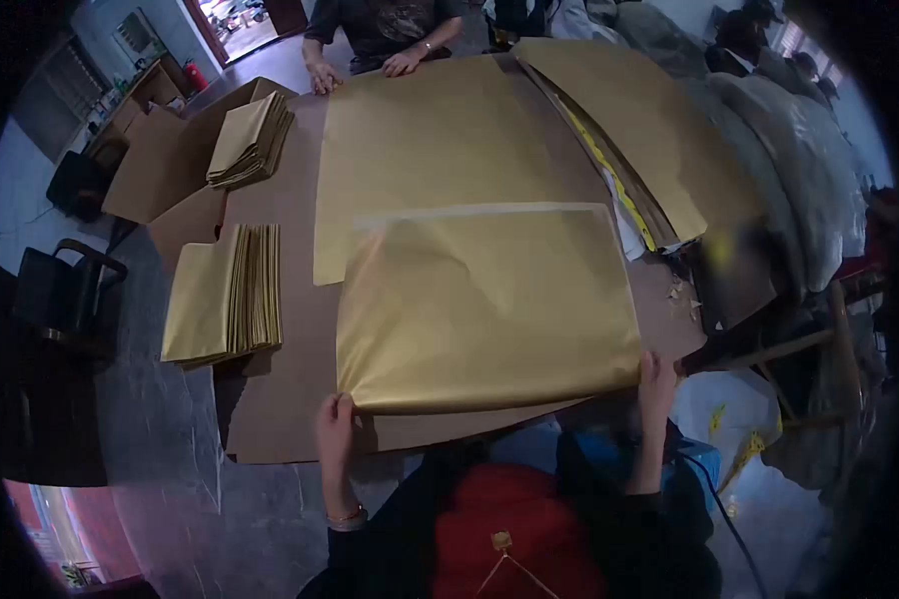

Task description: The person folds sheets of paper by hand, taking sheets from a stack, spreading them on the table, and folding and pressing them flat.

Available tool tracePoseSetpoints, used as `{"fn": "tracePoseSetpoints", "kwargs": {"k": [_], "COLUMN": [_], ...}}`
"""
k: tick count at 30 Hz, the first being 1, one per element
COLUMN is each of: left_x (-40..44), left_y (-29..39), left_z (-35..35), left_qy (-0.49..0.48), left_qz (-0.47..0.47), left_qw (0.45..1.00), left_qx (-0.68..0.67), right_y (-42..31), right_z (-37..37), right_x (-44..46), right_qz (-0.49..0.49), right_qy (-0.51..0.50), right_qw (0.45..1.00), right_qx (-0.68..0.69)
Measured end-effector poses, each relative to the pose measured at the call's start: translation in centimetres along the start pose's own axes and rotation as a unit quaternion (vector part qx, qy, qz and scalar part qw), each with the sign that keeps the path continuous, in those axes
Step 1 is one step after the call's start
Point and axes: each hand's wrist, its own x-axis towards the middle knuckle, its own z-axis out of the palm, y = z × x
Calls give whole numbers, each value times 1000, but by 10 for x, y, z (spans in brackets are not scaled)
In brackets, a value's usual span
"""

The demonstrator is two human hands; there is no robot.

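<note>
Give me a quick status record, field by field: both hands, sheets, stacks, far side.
Left hand: pinching the near gold sheet at its near-left corner
Right hand: holding its near-right corner
Far gold sheet: flat, partly beneath the near one
Stacks: nearer gold stack and farther gold stack, both left
Far side: co-worker's hands by the far sheet's edge

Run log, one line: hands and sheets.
left hand: pinching gold sheet, near-left corner | right hand: holding near-right corner | gold sheet: partly over back sheet | co-worker's hands: at back sheet's far edge
</note>
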Motion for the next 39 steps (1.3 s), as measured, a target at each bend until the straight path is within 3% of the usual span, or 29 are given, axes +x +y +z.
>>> {"fn": "tracePoseSetpoints", "kwargs": {"k": [3,7,9,15,17,23,24,29,39], "left_x": [-1,2,-2,-20,-20,-26,-20,-5,-12], "left_y": [8,-14,-20,-12,-20,2,-27,-66,-17], "left_z": [5,2,0,-9,-13,-7,-6,-18,-7], "left_qy": [4,29,41,54,56,47,89,66,81], "left_qz": [-8,11,18,33,62,-41,41,-2,9], "left_qw": [1000,998,995,984,979,986,986,974,968], "left_qx": [5,48,91,166,186,152,137,215,238], "right_y": [31,30,31,27,19,13,9,26,2], "right_z": [24,12,10,4,8,17,16,25,12], "right_x": [-2,-1,0,6,7,11,10,15,11], "right_qz": [-27,15,35,26,33,28,22,59,36], "right_qy": [64,25,-30,-82,-72,-23,-10,-42,-35], "right_qw": [993,992,997,995,996,999,999,997,998], "right_qx": [92,121,58,57,46,-22,-21,17,-21]}}
